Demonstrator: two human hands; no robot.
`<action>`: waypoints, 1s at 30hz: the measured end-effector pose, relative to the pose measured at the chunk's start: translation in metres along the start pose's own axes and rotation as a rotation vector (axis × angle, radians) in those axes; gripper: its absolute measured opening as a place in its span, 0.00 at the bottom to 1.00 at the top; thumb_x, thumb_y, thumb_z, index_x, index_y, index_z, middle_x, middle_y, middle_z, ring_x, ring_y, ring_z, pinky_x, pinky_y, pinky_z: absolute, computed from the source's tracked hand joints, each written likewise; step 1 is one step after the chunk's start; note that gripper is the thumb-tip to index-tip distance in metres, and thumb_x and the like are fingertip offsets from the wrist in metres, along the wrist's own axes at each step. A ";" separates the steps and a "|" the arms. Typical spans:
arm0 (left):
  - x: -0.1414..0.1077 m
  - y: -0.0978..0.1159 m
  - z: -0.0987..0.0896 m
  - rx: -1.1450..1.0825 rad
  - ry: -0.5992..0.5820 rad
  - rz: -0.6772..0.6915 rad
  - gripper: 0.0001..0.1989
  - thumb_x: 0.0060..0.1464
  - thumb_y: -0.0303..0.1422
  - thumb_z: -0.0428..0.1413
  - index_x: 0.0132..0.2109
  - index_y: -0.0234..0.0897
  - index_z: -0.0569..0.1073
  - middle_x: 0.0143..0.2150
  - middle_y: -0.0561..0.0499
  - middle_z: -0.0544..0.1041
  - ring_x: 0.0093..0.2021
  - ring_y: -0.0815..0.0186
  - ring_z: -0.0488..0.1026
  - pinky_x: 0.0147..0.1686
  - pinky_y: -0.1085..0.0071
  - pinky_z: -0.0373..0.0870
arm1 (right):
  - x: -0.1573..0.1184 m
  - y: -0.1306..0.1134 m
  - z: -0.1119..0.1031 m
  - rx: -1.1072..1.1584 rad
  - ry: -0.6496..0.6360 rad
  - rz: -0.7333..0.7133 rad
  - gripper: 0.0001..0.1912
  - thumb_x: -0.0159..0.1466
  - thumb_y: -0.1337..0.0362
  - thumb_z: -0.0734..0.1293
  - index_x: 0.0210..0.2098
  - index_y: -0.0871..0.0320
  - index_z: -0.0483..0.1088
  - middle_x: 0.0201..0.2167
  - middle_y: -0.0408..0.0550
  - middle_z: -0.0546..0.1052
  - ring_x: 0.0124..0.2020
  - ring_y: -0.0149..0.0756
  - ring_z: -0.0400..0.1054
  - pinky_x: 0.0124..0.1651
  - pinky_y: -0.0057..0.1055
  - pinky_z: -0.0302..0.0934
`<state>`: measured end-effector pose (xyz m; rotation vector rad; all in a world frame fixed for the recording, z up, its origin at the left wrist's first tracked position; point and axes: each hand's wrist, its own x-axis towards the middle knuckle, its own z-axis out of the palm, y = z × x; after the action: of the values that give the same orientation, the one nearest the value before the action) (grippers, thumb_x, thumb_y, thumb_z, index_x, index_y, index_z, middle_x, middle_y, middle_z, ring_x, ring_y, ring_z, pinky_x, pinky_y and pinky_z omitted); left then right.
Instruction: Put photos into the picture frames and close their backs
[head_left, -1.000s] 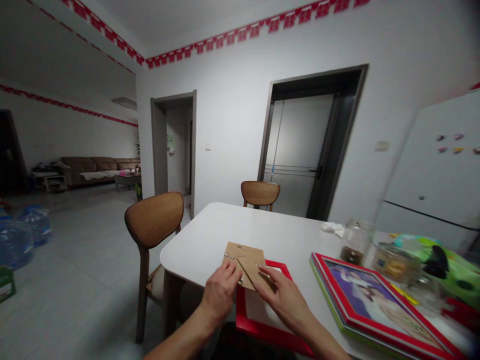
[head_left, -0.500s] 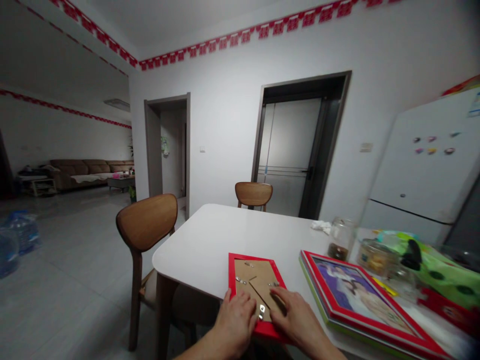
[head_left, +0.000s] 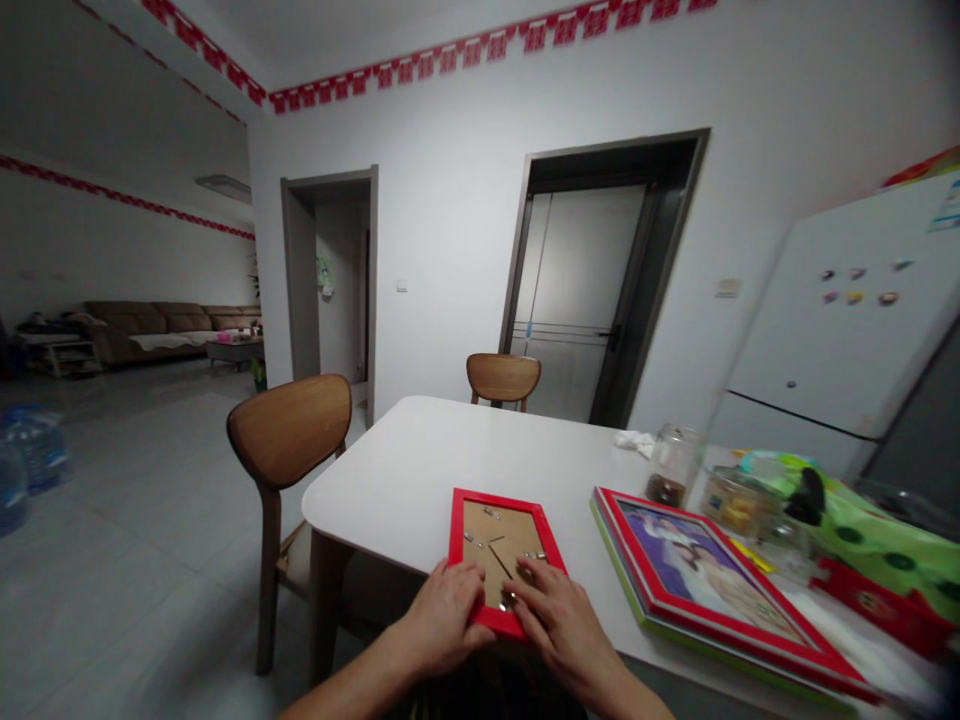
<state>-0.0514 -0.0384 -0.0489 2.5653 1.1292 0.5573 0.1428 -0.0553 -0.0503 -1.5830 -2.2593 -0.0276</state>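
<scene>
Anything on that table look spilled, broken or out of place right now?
No spill or break is visible. The one oddity is a crumpled white wad, perhaps tissue, loose near the glass jar. The brown backing looks seated within the small red frame.

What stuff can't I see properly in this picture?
All in the head view:
Front of the small red frame: turned away; its brown backing board shows instead.
Its lower-left corner: covered by the left hand.
The board's lower-right part: covered by the right hand.
Green-edged thing: mostly hidden under the big red frame.
Nearest water bottle: cut off by the picture's left edge.
Little shapes on the fridge: too small to make out.
</scene>
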 end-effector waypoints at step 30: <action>0.001 -0.002 -0.010 -0.042 0.035 -0.008 0.21 0.43 0.34 0.57 0.45 0.36 0.64 0.49 0.46 0.66 0.47 0.60 0.63 0.47 0.66 0.59 | 0.031 0.028 -0.005 -0.201 -0.053 0.167 0.19 0.60 0.59 0.49 0.29 0.58 0.69 0.36 0.53 0.68 0.36 0.38 0.60 0.38 0.33 0.53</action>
<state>-0.0566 -0.0355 -0.0410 2.5241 1.1264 0.6192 0.1610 -0.0180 -0.0412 -1.8931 -2.2133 -0.1755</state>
